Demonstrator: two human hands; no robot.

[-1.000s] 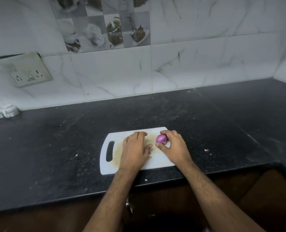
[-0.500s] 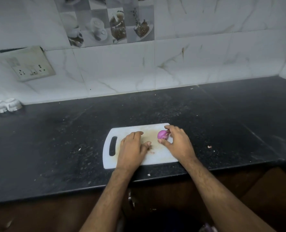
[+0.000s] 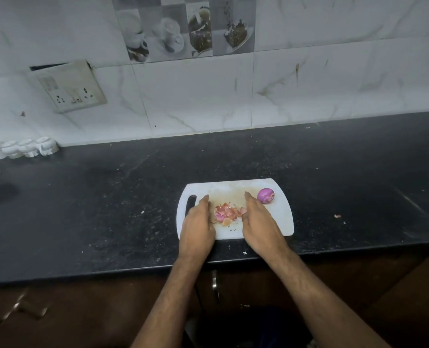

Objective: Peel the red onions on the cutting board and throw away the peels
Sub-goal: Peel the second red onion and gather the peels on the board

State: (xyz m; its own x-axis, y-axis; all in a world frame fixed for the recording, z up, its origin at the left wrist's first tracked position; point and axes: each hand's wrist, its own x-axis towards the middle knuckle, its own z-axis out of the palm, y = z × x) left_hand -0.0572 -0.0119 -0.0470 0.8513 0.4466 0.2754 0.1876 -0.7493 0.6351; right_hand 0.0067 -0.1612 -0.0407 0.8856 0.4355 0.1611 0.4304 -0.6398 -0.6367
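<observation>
Cupping a little heap of onion peels (image 3: 227, 213) between both hands on the white cutting board (image 3: 281, 222). Left hand (image 3: 197, 223) edge-on, fingers (image 3: 204, 200) straight and pressed together, right against the pile's left side. Right hand (image 3: 259, 223) same deal, just beside the pile's right edge, maybe touching, hard to tell. Peeled red onion (image 3: 265, 195) sitting loose just beyond the right fingertips, near the board's far corner. One stray peel scrap (image 3: 337, 216) out on the black bench (image 3: 108, 209), well right of the fingers.
</observation>
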